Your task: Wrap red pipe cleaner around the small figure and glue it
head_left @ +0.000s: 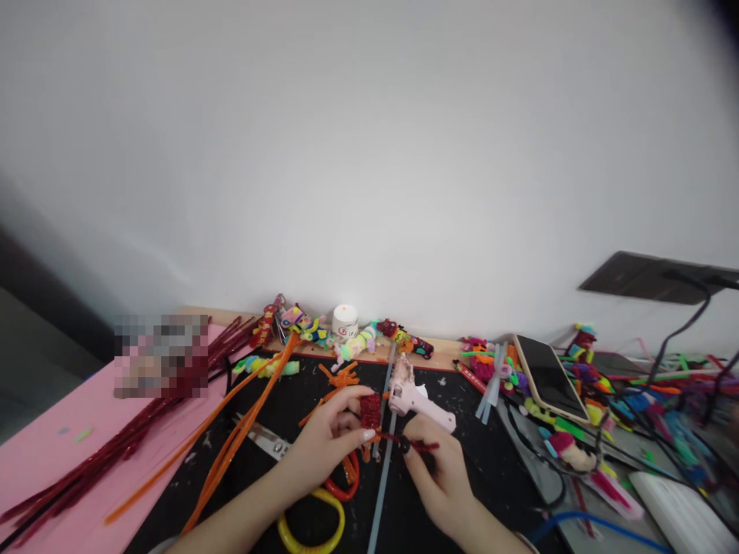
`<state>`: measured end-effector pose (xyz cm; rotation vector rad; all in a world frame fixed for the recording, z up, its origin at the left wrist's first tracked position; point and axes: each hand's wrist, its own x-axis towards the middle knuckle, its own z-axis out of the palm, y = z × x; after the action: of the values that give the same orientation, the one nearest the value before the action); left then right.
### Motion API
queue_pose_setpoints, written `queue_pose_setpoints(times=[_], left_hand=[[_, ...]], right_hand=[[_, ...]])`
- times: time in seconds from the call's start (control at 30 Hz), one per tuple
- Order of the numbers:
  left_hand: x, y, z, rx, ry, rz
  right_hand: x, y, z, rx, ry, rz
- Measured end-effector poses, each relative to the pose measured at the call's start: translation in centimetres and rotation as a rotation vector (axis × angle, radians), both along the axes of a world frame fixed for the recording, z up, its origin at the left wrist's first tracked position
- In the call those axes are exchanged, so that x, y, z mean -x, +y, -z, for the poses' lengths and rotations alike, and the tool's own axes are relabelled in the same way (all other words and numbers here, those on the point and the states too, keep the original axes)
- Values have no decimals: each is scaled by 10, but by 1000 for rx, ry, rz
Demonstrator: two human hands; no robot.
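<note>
My left hand (pixel 326 442) pinches a small dark-red glittery coiled pipe cleaner piece (pixel 370 412) between thumb and fingers. From its lower end a red strand runs to the right, and my right hand (pixel 436 473) grips this strand between thumb and forefinger. Just behind my right hand lies a pale pink glue gun (pixel 421 404). A long translucent glue stick (pixel 381 485) passes between the hands on the black mat. Scissors with yellow and red handles (pixel 312 531) lie partly beneath my left wrist.
Orange pipe cleaners (pixel 231 454) and dark-red ones (pixel 98 454) lie at left, the red across a pink sheet (pixel 40 454). Small colourful figures and a white paper cup (pixel 345 322) line the wall. At right are a phone (pixel 551 377), tangled pipe cleaners and cables.
</note>
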<state>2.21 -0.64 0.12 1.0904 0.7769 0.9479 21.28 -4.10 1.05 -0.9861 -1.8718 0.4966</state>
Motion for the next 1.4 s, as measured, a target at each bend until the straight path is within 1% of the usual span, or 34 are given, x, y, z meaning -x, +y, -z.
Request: queue_pose_setpoints(times=[0.17,0.27,0.47,0.6,0.77,0.87,0.97,1.1,1.27,1.4], left_hand=[[1,-2,3,-114,129,-21],[1,-2,3,-117,116,-6],[2,-4,1,-58,25,69],[3,-3,-1,-32,-91,131],[3,-2,-5,28,-199,177],[4,-3,-4,71,-238,180],[4,-3,-2,116,-295,184],[4,-3,-3,171,-354,216],[5,-7,-7,278,-405,237],[6,-9,-7,318,-427,259]], right_hand=[[0,1,1,-14,6,10],[0,3,1,10,28,47],[-1,7,4,125,79,101],[0,7,4,222,136,109],[4,9,2,340,278,92],[5,10,2,396,364,68],[5,12,3,445,399,47],[3,13,6,472,378,35],[4,11,7,447,322,12],[4,10,6,440,280,22]])
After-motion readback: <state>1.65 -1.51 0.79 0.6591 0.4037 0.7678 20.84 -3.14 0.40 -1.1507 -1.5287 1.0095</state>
